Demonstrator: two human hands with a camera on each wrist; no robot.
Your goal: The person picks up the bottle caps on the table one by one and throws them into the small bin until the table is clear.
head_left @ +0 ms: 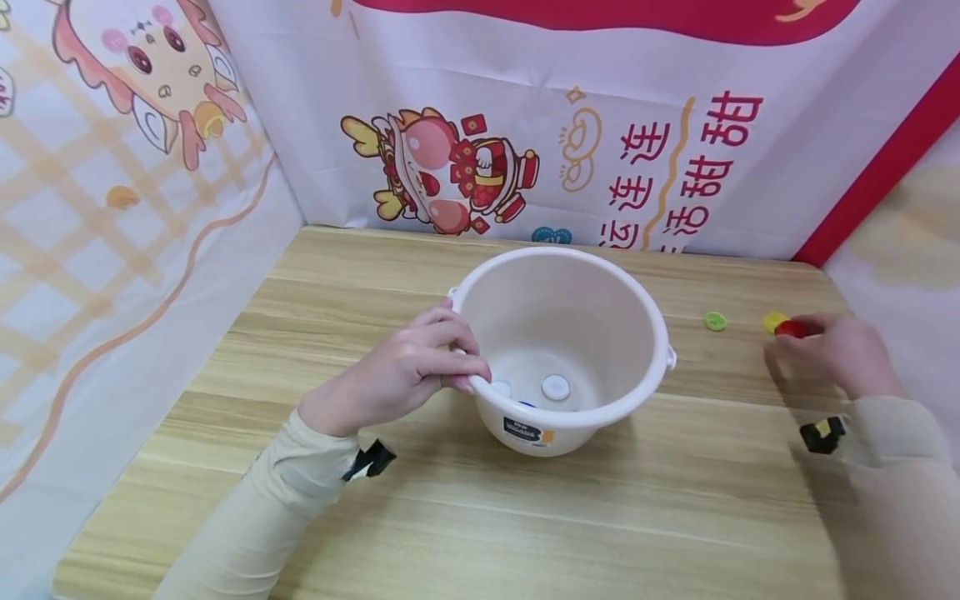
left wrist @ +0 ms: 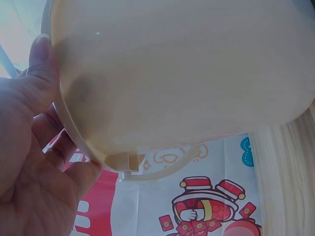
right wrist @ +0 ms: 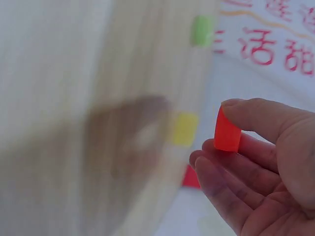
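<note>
A cream plastic bucket (head_left: 558, 333) stands on the table, tilted toward me. My left hand (head_left: 408, 362) grips its rim at the left; in the left wrist view the thumb (left wrist: 42, 56) lies on one side of the rim and the fingers on the other. Inside the bucket lie a white bottle cap (head_left: 556, 387) and part of a blue one, near the front wall. At the right, my right hand (head_left: 847, 350) pinches a red bottle cap (right wrist: 228, 130) between thumb and fingers, above the table. Just beside it on the table sits a yellow cap (right wrist: 185, 129); a green cap (head_left: 716, 321) lies further left.
The wooden table (head_left: 675, 517) ends at a printed cloth backdrop (head_left: 480, 100) behind and a cloth wall (head_left: 135, 250) on the left. A handle lug (head_left: 671, 358) sticks out from the bucket's right side.
</note>
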